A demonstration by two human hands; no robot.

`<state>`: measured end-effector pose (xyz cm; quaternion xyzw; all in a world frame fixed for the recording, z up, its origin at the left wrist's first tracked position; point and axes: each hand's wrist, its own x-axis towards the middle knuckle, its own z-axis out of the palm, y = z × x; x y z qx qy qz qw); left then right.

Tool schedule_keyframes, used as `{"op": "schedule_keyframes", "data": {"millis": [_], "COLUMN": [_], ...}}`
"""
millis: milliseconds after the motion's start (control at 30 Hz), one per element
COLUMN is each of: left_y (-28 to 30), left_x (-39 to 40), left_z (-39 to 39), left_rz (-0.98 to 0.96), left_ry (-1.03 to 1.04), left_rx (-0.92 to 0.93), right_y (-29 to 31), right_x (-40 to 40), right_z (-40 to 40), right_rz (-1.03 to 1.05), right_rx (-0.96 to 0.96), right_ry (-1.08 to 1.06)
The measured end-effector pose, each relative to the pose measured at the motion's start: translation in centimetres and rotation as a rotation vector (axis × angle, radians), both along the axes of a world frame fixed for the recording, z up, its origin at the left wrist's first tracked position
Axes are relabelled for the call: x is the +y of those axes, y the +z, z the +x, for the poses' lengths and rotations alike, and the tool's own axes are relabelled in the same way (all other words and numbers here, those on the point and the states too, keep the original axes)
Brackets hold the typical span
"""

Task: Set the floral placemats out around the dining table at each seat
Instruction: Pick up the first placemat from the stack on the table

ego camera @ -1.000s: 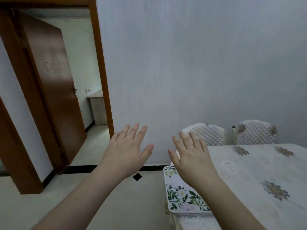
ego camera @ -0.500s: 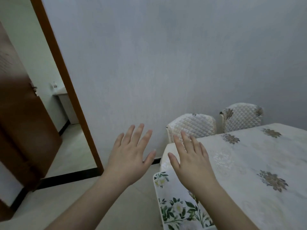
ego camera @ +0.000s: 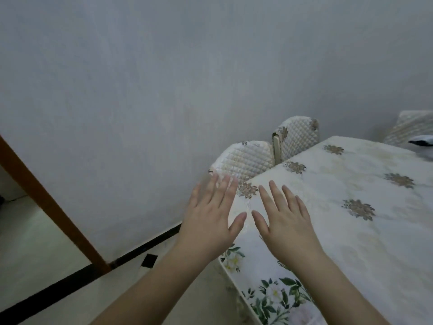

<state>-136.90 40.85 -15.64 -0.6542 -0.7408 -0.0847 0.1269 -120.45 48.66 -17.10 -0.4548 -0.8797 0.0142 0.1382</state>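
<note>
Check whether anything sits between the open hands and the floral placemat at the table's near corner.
Nothing visible does. Both the left hand and right hand are held open and empty above the floral placemat, which lies at the table corner, partly hidden by the forearms.

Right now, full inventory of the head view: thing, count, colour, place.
floral placemat: one, white with green leaves and pale flowers, at the near corner of the table, partly under the right forearm.
dining table: one, cream cloth with brown-gold flower motifs, right half of view.
chairs: three visible, cream quilted covers, two at the far side by the wall, one at the right edge.
door frame: one, brown wood, left.
wall: grey-white, behind.
floor: pale, black border strip.
left hand: open, fingers spread, above the table corner.
right hand: open, over the table.
</note>
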Motion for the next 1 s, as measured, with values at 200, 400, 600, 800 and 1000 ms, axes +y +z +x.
{"op": "schedule_keyframes", "data": {"millis": [200, 400, 600, 800, 1000], "left_y": [-1.5, -5.7, -11.0, -15.5, -19.4], "left_x": [4.6, 9.0, 12.0, 13.8, 15.3], "left_z": [-0.2, 2.4, 4.6, 4.3, 3.5], "left_rz": [-0.037, -0.083, -0.119, -0.183, -0.299], "left_ry": [-0.170, -0.331, -0.440, -0.455, -0.524], "left_rx": [-0.006, -0.015, -0.061, -0.098, -0.087], "right_y": [-1.8, -5.4, -9.4, -13.1, -16.4], "right_x": [0.3, 1.3, 3.3, 4.2, 4.2], "right_z": [2.3, 5.8, 7.7, 7.5, 6.0], "right_rz": [-0.036, -0.103, -0.178, -0.238, -0.264], "right_rx": [-0.045, -0.011, 0.020, -0.015, -0.011], "right_ry": [-0.213, -0.352, -0.388, -0.448, -0.497]}}
